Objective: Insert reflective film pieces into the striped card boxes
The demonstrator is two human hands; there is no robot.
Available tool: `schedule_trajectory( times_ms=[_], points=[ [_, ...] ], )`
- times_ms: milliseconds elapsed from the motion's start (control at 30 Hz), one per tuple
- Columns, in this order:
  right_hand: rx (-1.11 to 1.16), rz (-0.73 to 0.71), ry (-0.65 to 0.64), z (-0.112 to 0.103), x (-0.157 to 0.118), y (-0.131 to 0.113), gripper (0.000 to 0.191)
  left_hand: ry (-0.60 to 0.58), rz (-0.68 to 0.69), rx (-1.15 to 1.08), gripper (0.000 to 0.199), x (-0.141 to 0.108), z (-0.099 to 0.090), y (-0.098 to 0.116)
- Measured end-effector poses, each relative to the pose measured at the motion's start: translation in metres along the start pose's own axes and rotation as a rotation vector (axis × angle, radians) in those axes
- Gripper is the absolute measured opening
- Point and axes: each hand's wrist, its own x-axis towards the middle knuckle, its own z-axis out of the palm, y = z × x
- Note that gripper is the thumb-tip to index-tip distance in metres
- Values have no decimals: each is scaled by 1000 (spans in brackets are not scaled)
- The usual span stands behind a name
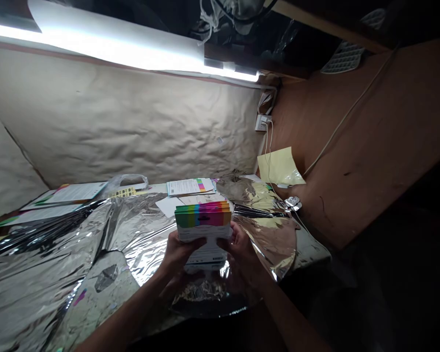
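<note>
A stack of printed cards (204, 232) with rainbow-coloured top edges and a hang hole is held upright between my two hands. My left hand (179, 249) grips its left side, thumb across the front. On the right side, my right hand (240, 244) is closed round the same stack, thumb also on the front face. The fingers behind the cards are hidden. Shiny silver film (150, 254) covers the table beneath and around them. Just beyond the stack lies a pile of similar cards (187, 187).
More printed sheets (73, 193) lie at the back left beside a clear plastic bag (128, 182). A yellow paper (280, 166) leans by the brown side panel (370, 142) under a wall socket (263, 122). A cable hangs there. A bright tube light (132, 49) runs overhead.
</note>
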Motion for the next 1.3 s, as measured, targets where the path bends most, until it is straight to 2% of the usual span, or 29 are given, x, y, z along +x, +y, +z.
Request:
schedule_trajectory(
  times_ms=[67,133,333,433,633,800,967,1100,1200,1267,1300],
  points=[
    [-8,-21,118,0,-3,6,57,9,-2,-18,33,2,-2,-3],
    [-21,-45,169,2,-8,9,50,20,-17,-21,34,3,-2,-4],
    [22,-91,83,13,-18,-1,40,-40,-39,-43,33,1,-1,-2],
    [-22,-50,47,12,-19,-4,35,-71,-26,-48,29,-1,2,0],
    [-68,31,8,6,-18,4,37,-151,6,3,29,-6,7,1],
    [8,59,-114,4,-19,-7,35,-191,11,-5,28,-10,9,0],
    [97,89,-159,5,-17,-11,36,-216,61,37,27,-10,6,-1],
    [93,72,-148,5,-15,-6,37,-247,88,37,29,-8,5,-3],
    [94,41,-91,8,-17,-3,40,-287,93,8,29,-9,5,0],
    [113,28,-58,8,-19,-2,43,-293,113,73,36,-12,4,4],
    [131,34,-42,7,-19,-2,43,-260,135,124,43,-14,3,6]
  ],
)
